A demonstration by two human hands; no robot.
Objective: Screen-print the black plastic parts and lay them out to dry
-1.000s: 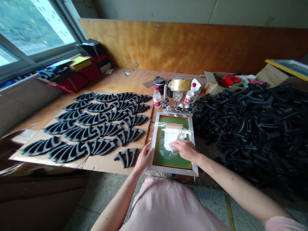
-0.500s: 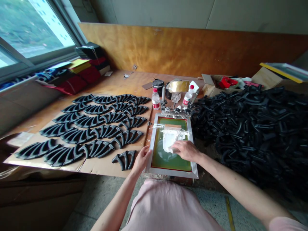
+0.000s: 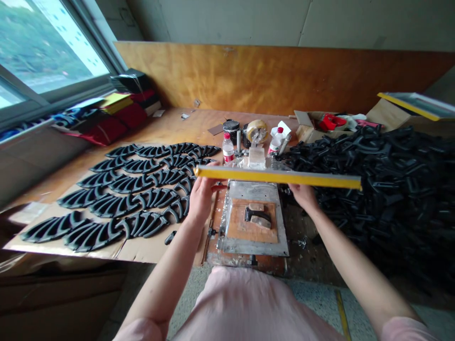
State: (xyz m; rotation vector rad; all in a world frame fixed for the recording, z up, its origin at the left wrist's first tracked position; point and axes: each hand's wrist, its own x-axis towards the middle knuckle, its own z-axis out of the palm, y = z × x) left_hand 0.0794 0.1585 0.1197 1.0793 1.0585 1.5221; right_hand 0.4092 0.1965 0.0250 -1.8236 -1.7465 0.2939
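Observation:
A screen-printing frame (image 3: 280, 176) is tipped up, so I see its yellow front edge nearly side-on. My left hand (image 3: 201, 196) is closed on its left part, with the fingers partly hidden behind the edge. On the right, my right hand (image 3: 304, 196) grips it from below, its fingers mostly hidden too. Underneath, a metal base plate (image 3: 234, 246) carries a brown board (image 3: 236, 229). One black curved plastic part (image 3: 261, 217) lies on that board beside small blocks. A pale block (image 3: 256, 157) shows just beyond the raised edge.
Rows of black curved parts (image 3: 117, 206) cover cardboard on the left. A large heap of similar parts (image 3: 359, 189) fills the right. Behind the frame stand two red-capped bottles (image 3: 228, 149), a dark jar (image 3: 231, 128) and a tape roll (image 3: 256, 131). An open box (image 3: 309, 124) is farther right.
The frame has swung up from lying flat, uncovering the base plate and a black part. My right hand has left the white cloth-like material and taken the frame's edge; my left hand rose with it.

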